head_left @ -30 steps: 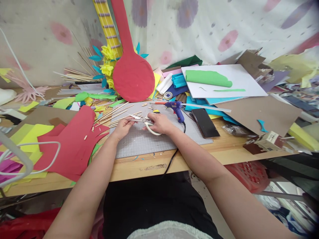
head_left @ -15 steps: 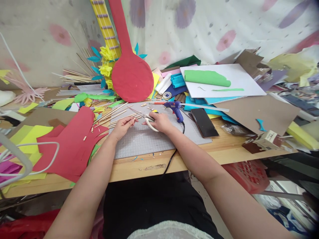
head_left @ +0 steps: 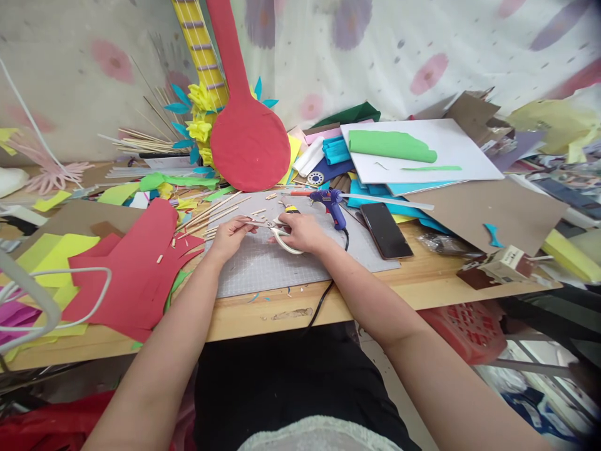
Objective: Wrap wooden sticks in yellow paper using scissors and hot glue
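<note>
In my right hand (head_left: 305,233) is a pair of scissors (head_left: 286,242) with cream handles, fingers wrapped around the loops. The blades point left and reach the fingertips of my left hand (head_left: 230,239). That hand is pinched closed; whatever small thing lies between its fingers is too hidden to name. Both hands are over a grey cutting mat (head_left: 263,275). Thin wooden sticks (head_left: 206,216) lie just beyond my left hand, with short cut pieces near the blades. A blue hot glue gun (head_left: 331,203) rests behind my right hand, close to a yellow-and-black object (head_left: 292,209).
A black phone (head_left: 385,230) lies right of the mat. Red paper sheets (head_left: 126,275) cover the left side. A red banjo-shaped craft piece (head_left: 251,147) stands at the back. On the right are a white board (head_left: 422,147), brown card (head_left: 493,210) and a small carton (head_left: 498,266).
The scissors have swung from pointing up and left to nearly level, and their blades have come down to my left fingertips. The blades look closer together. Both hands have barely shifted.
</note>
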Motion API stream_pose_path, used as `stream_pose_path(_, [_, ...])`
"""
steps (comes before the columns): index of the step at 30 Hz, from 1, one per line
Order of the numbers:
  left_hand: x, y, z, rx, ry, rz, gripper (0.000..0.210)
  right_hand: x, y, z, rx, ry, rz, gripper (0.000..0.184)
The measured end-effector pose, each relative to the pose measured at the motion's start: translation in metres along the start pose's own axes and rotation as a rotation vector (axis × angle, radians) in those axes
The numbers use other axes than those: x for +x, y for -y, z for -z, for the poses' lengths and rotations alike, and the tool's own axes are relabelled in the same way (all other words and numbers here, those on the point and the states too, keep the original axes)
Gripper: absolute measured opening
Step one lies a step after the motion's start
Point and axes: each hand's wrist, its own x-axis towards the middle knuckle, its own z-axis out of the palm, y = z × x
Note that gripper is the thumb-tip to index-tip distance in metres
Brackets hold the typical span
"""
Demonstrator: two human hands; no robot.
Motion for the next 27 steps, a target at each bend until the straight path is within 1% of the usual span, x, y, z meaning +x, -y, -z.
stream_pose_path(4, [0.000, -0.001, -0.001, -0.011, 0.010, 0.000, 0.026, 0.000, -0.003, -0.002, -0.035, -0.025, -0.017, 0.040])
stream_pose_path(8, [-0.001, -0.005, -0.001, -0.040, 0.028, 0.051, 0.025, 0.000, -0.004, -0.004, -0.074, -0.034, -0.038, 0.042])
stream_pose_path(12, [-0.001, -0.008, -0.001, -0.076, 0.039, 0.071, 0.029, 0.001, -0.004, -0.002, -0.028, -0.043, -0.074, 0.040])
stream_pose_path(15, [-0.001, -0.005, -0.001, -0.091, 0.049, 0.082, 0.029, 0.001, -0.005, 0.001, 0.046, -0.040, -0.017, 0.038])
stream_pose_path(19, [-0.001, 0.004, -0.003, -0.259, 0.041, 0.160, 0.026, 0.001, -0.007, 0.001, 0.063, -0.026, 0.088, 0.035])
stream_pose_path(24, [-0.001, 0.009, -0.008, -0.427, -0.002, 0.229, 0.022, 0.002, -0.004, -0.002, 0.038, -0.036, 0.100, 0.034])
stream_pose_path(27, [-0.001, 0.010, -0.009, -0.459, 0.005, 0.237, 0.022, 0.002, -0.002, -0.002, 0.021, -0.035, 0.089, 0.036])
